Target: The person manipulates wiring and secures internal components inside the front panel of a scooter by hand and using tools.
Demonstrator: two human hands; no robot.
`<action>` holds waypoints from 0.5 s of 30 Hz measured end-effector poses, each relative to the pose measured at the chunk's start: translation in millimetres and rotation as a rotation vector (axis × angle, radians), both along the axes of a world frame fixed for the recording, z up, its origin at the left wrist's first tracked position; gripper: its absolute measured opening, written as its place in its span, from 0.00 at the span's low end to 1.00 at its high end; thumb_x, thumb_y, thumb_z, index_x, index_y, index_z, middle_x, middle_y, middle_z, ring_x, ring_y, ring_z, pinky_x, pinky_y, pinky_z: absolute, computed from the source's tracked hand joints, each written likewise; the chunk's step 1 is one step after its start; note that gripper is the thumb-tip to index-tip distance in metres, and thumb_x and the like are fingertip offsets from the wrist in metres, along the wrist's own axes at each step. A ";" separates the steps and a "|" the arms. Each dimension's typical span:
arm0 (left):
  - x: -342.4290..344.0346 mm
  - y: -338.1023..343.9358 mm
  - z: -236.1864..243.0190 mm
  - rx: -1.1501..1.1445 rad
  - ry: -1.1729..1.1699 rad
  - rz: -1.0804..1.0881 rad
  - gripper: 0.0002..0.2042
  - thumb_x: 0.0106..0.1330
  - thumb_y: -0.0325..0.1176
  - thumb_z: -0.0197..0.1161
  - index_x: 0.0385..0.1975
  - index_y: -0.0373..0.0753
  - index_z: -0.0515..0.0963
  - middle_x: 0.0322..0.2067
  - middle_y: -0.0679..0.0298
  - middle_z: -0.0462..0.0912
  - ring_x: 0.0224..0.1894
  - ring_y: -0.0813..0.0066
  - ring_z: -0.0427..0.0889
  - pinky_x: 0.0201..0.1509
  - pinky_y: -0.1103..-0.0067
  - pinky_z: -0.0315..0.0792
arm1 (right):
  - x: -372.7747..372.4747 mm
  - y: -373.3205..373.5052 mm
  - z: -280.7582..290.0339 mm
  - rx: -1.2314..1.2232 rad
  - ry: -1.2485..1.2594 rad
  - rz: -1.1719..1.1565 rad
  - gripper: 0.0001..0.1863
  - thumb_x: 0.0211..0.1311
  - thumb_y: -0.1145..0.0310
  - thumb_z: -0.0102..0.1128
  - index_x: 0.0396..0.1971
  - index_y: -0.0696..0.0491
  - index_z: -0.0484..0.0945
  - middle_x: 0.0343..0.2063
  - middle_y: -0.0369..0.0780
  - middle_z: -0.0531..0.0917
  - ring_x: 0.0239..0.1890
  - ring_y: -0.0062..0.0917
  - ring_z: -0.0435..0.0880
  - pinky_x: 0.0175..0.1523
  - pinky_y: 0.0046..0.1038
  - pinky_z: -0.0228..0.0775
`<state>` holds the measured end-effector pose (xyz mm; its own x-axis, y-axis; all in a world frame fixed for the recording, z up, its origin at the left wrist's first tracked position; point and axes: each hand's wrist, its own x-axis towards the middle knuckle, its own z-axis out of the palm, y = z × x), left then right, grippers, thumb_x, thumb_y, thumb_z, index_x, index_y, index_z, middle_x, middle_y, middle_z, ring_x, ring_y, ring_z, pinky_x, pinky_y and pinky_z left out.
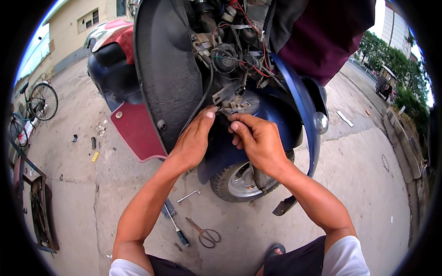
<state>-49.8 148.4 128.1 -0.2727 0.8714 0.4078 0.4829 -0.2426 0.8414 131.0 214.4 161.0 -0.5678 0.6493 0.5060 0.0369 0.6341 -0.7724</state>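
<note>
The ground is a pale, cracked concrete yard (359, 175), stained dark in patches and strewn with small debris. A dark blue motor scooter with its front cover off (258, 119) stands in the middle, its grey spoked front wheel (239, 181) near the person and its tangle of red and black wires (244, 60) laid bare above. Both hands meet at a small grey metal bracket (232, 105) just under those wires: the left hand (193, 138) has its fingers curled and the thumb pressed up against the bracket, while the right hand (258, 140) pinches at the same spot with bent fingers — whether either truly holds a loose part cannot be told.

On the concrete near the person lie a pair of scissors with dark handles (205, 234), a blue-handled screwdriver (177, 227) and a bent silver hex key (189, 196) (all close together, left of the wheel). Far left leans a bicycle (39, 103) beside a cream-walled building (76, 27); far right, green trees (391, 64) line a road.
</note>
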 end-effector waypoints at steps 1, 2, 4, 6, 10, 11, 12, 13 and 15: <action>0.5 0.6 0.9 0.000 0.008 -0.001 0.34 0.83 0.53 0.35 0.67 0.25 0.68 0.69 0.43 0.70 0.74 0.54 0.65 0.78 0.70 0.53 | -0.9 -0.7 -0.4 0.027 -0.011 0.003 0.11 0.72 0.73 0.60 0.46 0.65 0.82 0.22 0.44 0.82 0.22 0.22 0.81 0.30 0.28 0.74; -0.3 1.3 0.4 -0.003 0.011 -0.001 0.34 0.83 0.53 0.35 0.67 0.25 0.68 0.69 0.43 0.70 0.74 0.54 0.65 0.78 0.70 0.53 | -2.5 -1.5 -2.0 0.050 -0.021 0.005 0.11 0.72 0.73 0.60 0.46 0.65 0.82 0.22 0.44 0.82 0.22 0.23 0.82 0.30 0.29 0.74; -2.2 3.5 -0.8 -0.018 0.027 -0.024 0.36 0.82 0.54 0.30 0.68 0.25 0.67 0.70 0.43 0.69 0.76 0.55 0.62 0.79 0.69 0.50 | -7.6 -3.2 -3.5 0.051 -0.008 0.039 0.11 0.72 0.73 0.61 0.45 0.65 0.82 0.22 0.45 0.82 0.22 0.23 0.82 0.30 0.29 0.74; -2.3 7.2 -2.0 -0.023 0.017 -0.022 0.36 0.82 0.55 0.30 0.68 0.25 0.68 0.69 0.43 0.69 0.75 0.55 0.63 0.79 0.69 0.51 | -11.5 -3.8 -4.4 0.047 -0.001 0.065 0.11 0.71 0.72 0.62 0.44 0.65 0.82 0.21 0.45 0.82 0.22 0.25 0.82 0.31 0.29 0.74; -3.6 9.5 3.8 -0.073 -0.021 -0.033 0.38 0.82 0.56 0.30 0.67 0.24 0.69 0.67 0.42 0.72 0.74 0.54 0.65 0.78 0.69 0.53 | -17.6 -9.8 -1.7 0.015 -0.039 0.092 0.10 0.71 0.72 0.62 0.44 0.64 0.82 0.22 0.46 0.82 0.23 0.26 0.83 0.31 0.30 0.75; -3.6 9.9 5.2 -0.075 -0.021 -0.035 0.38 0.82 0.56 0.30 0.67 0.24 0.69 0.67 0.42 0.72 0.74 0.54 0.65 0.78 0.69 0.53 | -17.8 -11.9 -2.7 -0.036 -0.093 0.103 0.11 0.72 0.71 0.62 0.46 0.63 0.83 0.24 0.42 0.84 0.25 0.21 0.83 0.32 0.26 0.76; -3.5 10.3 6.2 -0.080 -0.017 -0.038 0.38 0.81 0.56 0.30 0.67 0.24 0.69 0.67 0.42 0.73 0.73 0.55 0.67 0.77 0.70 0.54 | -18.2 -13.9 -4.0 -0.088 -0.148 0.114 0.12 0.73 0.70 0.62 0.48 0.63 0.83 0.26 0.39 0.86 0.27 0.16 0.83 0.33 0.23 0.76; -3.2 10.4 6.9 -0.086 -0.014 -0.041 0.38 0.81 0.56 0.30 0.67 0.24 0.69 0.66 0.43 0.73 0.72 0.55 0.68 0.77 0.70 0.56 | -19.0 -15.1 -7.4 -0.089 -0.148 0.112 0.12 0.73 0.70 0.62 0.48 0.63 0.83 0.26 0.39 0.86 0.27 0.16 0.83 0.33 0.23 0.76; -1.1 10.8 6.9 -0.077 -0.015 -0.040 0.37 0.81 0.56 0.30 0.66 0.24 0.69 0.66 0.43 0.74 0.71 0.55 0.69 0.76 0.71 0.57 | -21.0 -15.4 -15.1 -0.110 -0.037 0.108 0.11 0.71 0.71 0.62 0.44 0.63 0.83 0.23 0.46 0.85 0.25 0.26 0.85 0.33 0.30 0.76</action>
<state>-50.9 159.2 135.0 -0.2427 0.9104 0.3351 0.4614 -0.1955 0.8654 110.0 199.0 145.8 -0.6543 0.6337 0.4126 0.0026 0.5475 -0.8368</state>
